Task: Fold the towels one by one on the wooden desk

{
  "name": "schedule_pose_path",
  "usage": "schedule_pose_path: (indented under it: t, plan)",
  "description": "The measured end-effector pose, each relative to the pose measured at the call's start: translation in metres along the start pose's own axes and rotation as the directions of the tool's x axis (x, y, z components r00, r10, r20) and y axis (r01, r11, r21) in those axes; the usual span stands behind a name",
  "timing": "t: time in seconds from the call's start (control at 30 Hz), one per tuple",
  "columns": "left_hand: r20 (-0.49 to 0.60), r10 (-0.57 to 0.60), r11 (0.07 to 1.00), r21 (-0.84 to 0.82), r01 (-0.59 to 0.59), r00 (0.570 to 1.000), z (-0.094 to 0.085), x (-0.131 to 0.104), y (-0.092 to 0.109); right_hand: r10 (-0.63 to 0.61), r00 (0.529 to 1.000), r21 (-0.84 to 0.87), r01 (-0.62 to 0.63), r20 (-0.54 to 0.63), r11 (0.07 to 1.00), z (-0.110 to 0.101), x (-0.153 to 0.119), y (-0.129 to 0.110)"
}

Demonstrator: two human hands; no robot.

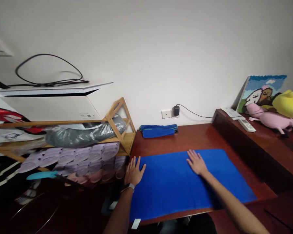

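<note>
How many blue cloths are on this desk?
2 visible: one spread cloth lying flat across the desk, one folded cloth near the wall, which may hide more.

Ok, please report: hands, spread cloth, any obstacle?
Left hand at left edge of blue cloth; right hand on far edge. Cloth spread out on desk. Blue bundle behind, apart from it.

Blue cloth [171, 186] lies spread on the desk [195, 138]; left hand [134, 173] at its left edge, right hand [197, 163] atop.
</note>
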State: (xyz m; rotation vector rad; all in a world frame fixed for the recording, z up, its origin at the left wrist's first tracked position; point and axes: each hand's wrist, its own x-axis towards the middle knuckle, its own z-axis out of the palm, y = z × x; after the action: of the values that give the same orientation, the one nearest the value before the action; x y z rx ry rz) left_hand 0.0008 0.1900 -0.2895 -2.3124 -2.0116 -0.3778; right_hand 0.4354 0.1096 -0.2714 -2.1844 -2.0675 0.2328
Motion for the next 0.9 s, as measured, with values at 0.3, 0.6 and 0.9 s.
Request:
schedule_pose_path:
  t: [0.3,0.6,0.9]
  plan:
    - [0.030,0.056,0.998,0.034,-0.057,0.998,-0.002,0.008,-0.008,0.367,0.929,-0.081,-0.370,-0.049,0.926,-0.011,-0.039,0.199]
    - [0.083,0.034,0.999,0.019,-0.035,0.996,0.001,0.013,-0.015,0.356,0.932,-0.047,-0.359,-0.070,0.932,-0.012,-0.037,0.193]
    - [0.078,0.086,0.996,0.015,-0.087,0.993,0.004,0.014,-0.023,0.355,0.932,-0.033,-0.358,-0.073,0.933,-0.017,-0.037,0.188]
